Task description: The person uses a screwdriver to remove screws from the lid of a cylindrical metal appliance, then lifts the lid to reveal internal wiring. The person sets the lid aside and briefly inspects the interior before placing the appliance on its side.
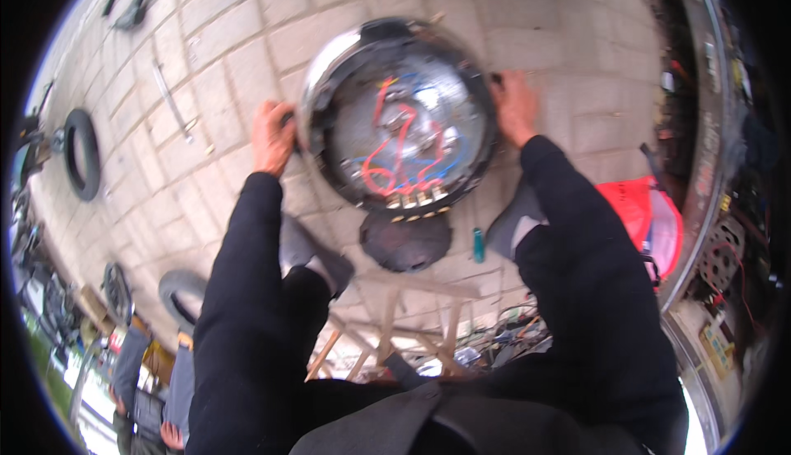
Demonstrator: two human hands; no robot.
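Note:
On the paving between my feet a round, shiny metal electric pot (pixel 329 51) lies with its wired underside facing up. Red and blue wires (pixel 404 138) run across the inside to several pale terminals (pixel 418 199) along the near rim. My left hand (pixel 273 135) is closed around a small black handle on the pot's left side. On the opposite side my right hand (pixel 517 109) grips the other dark handle, mostly covered by the fingers. A dark round plate (pixel 405 242) lies just under the near edge, with a small green cylinder (pixel 479 245) to its right.
A wrench-like metal tool (pixel 173 102) and tyres (pixel 81 154) lie to the left. A red bag (pixel 651 224) sits at the right beside a metal edge. Behind my legs are a wooden stool frame (pixel 387 323) and scattered parts. Another person sits at lower left.

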